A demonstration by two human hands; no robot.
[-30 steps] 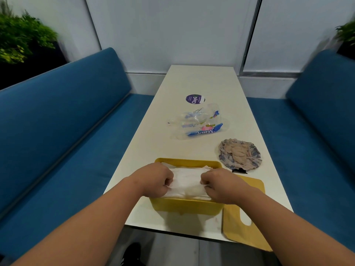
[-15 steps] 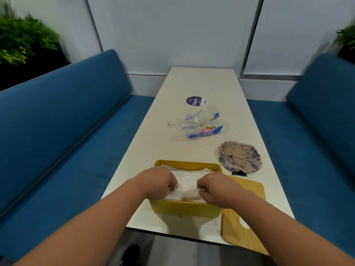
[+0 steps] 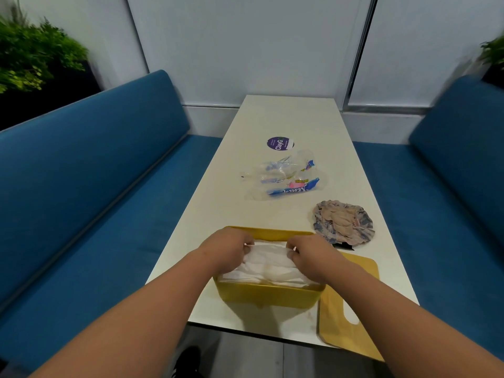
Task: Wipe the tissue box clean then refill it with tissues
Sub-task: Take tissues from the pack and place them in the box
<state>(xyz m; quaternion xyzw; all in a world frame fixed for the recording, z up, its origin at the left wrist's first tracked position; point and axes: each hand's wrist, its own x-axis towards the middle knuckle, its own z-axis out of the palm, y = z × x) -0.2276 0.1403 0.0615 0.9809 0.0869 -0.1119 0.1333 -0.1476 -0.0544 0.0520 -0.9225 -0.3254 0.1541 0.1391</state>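
While both forearms reach forward from the lower corners of the view, the hands meet over the yellow tissue box (image 3: 268, 294) near the front edge of the white bench (image 3: 289, 118). On the left, a blue sofa (image 3: 90, 173) runs along the bench, with a green plant (image 3: 32, 55) behind it. The left hand (image 3: 227, 249) is knuckles-up over the box's left half, its fingers curled down and pinching the top layer of the white tissues (image 3: 268, 266). These tissues fill the open box and bulge slightly above its rim between the two hands. The right hand (image 3: 311, 253) mirrors the left over the right half, fingers (image 3: 293, 248) also closed on the same raised fold. Farther back on the bench lie a crumpled clear wrapper (image 3: 283, 178) and a round purple sticker (image 3: 279, 143). To the right, a crumpled cloth (image 3: 343, 222) lies just behind the flat yellow lid (image 3: 341, 323), which touches the box's right side and overhangs the front edge.
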